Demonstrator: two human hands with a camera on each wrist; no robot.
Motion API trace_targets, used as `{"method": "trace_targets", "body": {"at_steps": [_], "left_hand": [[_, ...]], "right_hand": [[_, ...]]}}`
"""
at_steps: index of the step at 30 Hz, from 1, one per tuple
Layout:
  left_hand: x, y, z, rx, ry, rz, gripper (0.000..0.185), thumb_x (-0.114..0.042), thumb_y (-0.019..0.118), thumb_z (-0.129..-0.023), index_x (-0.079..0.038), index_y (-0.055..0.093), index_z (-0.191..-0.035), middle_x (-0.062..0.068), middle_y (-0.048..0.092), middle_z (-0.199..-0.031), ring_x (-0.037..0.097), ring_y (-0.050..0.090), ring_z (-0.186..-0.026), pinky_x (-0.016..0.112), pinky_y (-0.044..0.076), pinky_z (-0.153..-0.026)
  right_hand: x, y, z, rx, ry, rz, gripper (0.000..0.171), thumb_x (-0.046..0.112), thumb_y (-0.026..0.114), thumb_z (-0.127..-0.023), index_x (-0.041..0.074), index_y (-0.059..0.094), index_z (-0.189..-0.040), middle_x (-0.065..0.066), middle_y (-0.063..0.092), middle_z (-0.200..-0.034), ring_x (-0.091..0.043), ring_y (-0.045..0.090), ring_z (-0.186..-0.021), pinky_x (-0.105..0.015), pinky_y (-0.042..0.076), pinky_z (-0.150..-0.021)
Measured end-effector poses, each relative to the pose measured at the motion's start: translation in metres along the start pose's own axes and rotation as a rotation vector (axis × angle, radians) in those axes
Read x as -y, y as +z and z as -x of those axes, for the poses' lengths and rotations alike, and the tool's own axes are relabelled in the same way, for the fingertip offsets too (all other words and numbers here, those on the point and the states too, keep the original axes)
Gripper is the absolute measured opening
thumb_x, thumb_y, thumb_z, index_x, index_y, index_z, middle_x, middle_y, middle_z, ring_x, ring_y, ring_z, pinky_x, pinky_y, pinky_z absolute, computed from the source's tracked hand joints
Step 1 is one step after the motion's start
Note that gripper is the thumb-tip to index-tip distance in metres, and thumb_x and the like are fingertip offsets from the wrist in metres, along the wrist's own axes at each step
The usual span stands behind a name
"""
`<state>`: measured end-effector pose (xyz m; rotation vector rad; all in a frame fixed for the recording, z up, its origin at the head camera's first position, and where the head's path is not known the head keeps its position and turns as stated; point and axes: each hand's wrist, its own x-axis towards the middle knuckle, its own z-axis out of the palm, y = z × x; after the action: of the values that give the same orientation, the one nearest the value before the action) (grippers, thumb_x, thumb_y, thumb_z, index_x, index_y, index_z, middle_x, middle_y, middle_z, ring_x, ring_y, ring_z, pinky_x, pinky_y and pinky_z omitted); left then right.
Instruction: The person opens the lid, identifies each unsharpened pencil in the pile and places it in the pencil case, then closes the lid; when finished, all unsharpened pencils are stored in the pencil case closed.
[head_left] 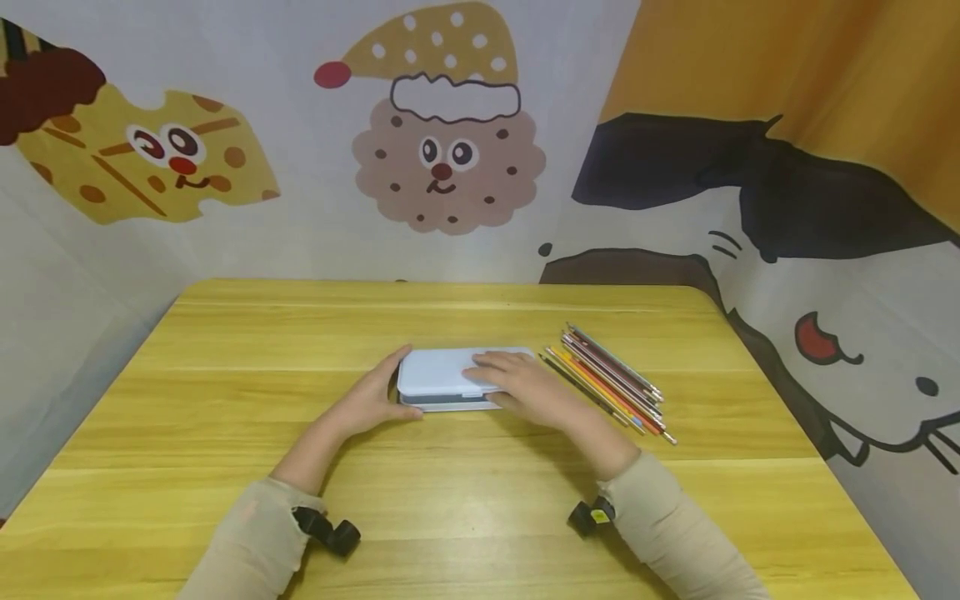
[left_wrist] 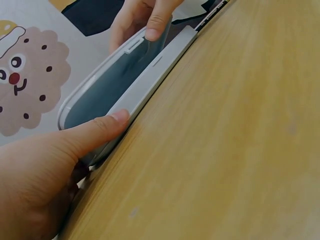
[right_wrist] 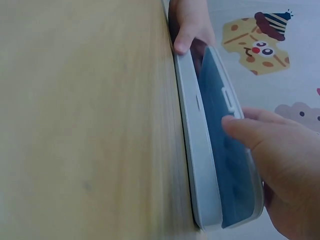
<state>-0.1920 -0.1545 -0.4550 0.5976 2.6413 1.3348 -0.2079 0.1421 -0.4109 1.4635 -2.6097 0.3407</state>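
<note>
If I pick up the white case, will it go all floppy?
Probably not: the white case looks stiff, with straight edges. Its lid might flap, though, since it's partly open. Rolling seems unlikely, because the flat, low case lies on the table.

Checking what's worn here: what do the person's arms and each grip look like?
Beige fabric sleeves end short of the ungloved left grip and right grip. Small, black, blocky devices sit at both cuffs, the right one marked yellow.
</note>
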Motion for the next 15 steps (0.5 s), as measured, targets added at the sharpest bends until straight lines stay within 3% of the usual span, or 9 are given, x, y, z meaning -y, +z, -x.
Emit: {"method": "trace_targets", "body": {"at_steps": [8,15], "left_hand": [[-0.001,0.001,0.000,-0.004,0.006,0.026,0.117,-0.031,0.087,-0.068,-0.003,0.013,-0.153,0.021,0.022,-0.153,0.036,0.022,-0.139,0.050,0.016,-0.112],[0.000,0.001,0.000,-0.013,-0.007,0.040,0.119,-0.032,0.088,-0.066,-0.006,0.012,-0.154,0.020,0.022,-0.154,0.035,0.020,-0.140,0.052,0.014,-0.112]], "right_hand": [[-0.006,-0.012,-0.004,0.070,0.044,-0.118,0.044,0.027,0.058,-0.097,0.020,0.051,-0.140,-0.008,0.046,-0.143,-0.028,0.042,-0.130,-0.051,0.032,-0.106],[-0.016,-0.016,-0.009,0.050,0.014,-0.276,0.041,0.022,0.061,-0.095,0.017,0.055,-0.136,-0.010,0.051,-0.137,-0.029,0.047,-0.125,-0.048,0.038,-0.102]]}}
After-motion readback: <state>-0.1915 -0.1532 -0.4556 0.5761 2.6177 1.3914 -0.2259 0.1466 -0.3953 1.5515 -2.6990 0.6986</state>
